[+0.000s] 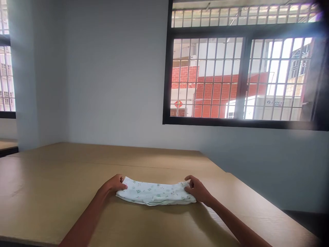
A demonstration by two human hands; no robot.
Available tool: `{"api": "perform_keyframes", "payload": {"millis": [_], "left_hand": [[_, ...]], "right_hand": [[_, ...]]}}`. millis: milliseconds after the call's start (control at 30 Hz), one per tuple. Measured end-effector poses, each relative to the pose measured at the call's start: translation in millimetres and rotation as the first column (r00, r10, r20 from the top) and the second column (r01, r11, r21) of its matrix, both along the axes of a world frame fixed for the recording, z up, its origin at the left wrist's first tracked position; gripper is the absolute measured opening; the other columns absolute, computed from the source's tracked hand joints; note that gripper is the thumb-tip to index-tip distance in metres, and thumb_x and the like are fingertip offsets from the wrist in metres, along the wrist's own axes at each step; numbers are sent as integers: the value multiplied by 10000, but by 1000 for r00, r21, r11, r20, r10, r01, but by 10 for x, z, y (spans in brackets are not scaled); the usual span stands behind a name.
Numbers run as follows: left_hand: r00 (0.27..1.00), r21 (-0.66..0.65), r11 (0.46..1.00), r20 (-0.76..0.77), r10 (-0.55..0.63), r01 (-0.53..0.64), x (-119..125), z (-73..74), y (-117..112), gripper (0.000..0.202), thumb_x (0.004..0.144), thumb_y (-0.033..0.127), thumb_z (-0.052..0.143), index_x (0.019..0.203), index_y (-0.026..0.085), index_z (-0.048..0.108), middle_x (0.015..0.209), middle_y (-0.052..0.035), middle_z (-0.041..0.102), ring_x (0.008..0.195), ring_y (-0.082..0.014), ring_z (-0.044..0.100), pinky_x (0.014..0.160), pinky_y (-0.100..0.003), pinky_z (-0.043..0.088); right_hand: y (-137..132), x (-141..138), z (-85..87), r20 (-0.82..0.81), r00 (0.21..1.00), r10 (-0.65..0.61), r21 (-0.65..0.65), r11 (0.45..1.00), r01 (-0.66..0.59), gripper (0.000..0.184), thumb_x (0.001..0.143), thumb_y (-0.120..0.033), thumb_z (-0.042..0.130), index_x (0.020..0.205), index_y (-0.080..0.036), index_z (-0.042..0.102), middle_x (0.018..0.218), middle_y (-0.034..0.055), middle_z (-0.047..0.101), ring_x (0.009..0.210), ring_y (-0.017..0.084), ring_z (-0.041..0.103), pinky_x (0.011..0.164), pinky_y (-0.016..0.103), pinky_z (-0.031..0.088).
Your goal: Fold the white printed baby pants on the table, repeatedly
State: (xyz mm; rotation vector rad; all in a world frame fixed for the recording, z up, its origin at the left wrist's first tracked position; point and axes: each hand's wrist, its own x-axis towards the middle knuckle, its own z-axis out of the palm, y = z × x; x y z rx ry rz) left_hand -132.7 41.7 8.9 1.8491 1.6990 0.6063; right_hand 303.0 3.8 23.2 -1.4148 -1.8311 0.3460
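A folded white cloth (156, 193) with a small greenish print lies in a long strip across the wooden table, its layers showing along the near edge. My left hand (114, 183) is closed on the cloth's left end, thumb on top and fingers curled behind. At the opposite end, my right hand (197, 190) pinches the far right corner between thumb and fingers, with the index finger arched above it. The cloth's middle sags slightly toward me between the two hands. Whether it is a garment I cannot tell.
The light wooden table (64, 192) reaches back to a grey wall (115, 75), with seams between its boards. Its right edge slants away beyond my right arm. A barred window (208, 79) is set in the wall at right, and part of another window (6, 75) shows at far left.
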Motion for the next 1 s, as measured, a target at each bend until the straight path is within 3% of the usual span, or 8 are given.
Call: {"api": "perform_keyframes", "payload": {"millis": [133,233,333,433,567,733,900,1000], "left_hand": [[974,49,990,-177,138,-131,64,149,-135,542,523,293,746,987,153,504,1015,-97,600,876,-271,598,651,-281,428],[935,249,966,-323,147,-66,486,304,-225,608,624,269,707,1162,96,481,1261,-224,502,1129,-347,533,867,-366,439],[924,296,909,-330,-193,295,1110,286,-270,407,859,320,489,1196,96,536,1302,-202,528,1225,-299,490,1036,-372,349],[883,204,887,-327,-337,414,1455,87,-296,506,937,360,353,1350,93,472,1422,-183,467,1336,-282,406,1107,-383,284],[841,92,898,-404,-361,430,1142,-117,-339,719,950,555,259,1513,109,232,1577,-132,199,1462,-306,123,1168,-474,106],[835,29,954,-493,-245,297,555,-33,-432,691,969,522,153,1524,113,201,1588,-108,148,1469,-283,84,1172,-457,92],[821,43,983,-557,-126,180,798,27,-850,735,955,529,188,1508,46,227,1570,-171,176,1453,-342,136,1163,-480,146],[804,99,987,-593,-46,130,1115,-188,-1282,832,898,635,298,1483,44,310,1527,-235,268,1395,-448,246,1106,-581,226]], "right_hand": [[113,-262,94,71,997,-40,205,978,24,216,668,-163,587,880,-207,581,875,31,562,784,207,574,709,326,473],[58,-699,167,140,990,-16,344,938,-34,173,833,-215,508,974,-194,607,1069,114,585,982,255,587,854,389,478],[16,-1172,112,328,935,133,166,967,-196,384,958,-301,387,1269,-130,533,1336,165,519,1261,262,466,1033,386,390],[20,-1345,-31,462,856,234,-65,971,-230,493,991,-317,310,1404,-76,430,1449,181,439,1360,261,371,1102,395,310],[16,-1021,-111,521,804,288,-169,958,-233,569,965,-466,378,1423,-135,447,1478,155,416,1374,299,348,1127,470,238],[4,-546,-38,587,773,242,-193,969,-156,636,971,-597,242,1459,-223,403,1527,112,344,1429,300,218,1144,548,58],[187,-306,-48,675,730,109,-122,992,-35,632,964,-620,216,1456,-270,402,1559,94,272,1444,320,156,1110,628,36],[402,-189,-11,677,736,-20,-14,999,40,585,951,-570,345,1443,-263,423,1560,99,269,1438,337,165,1104,639,27]]}}
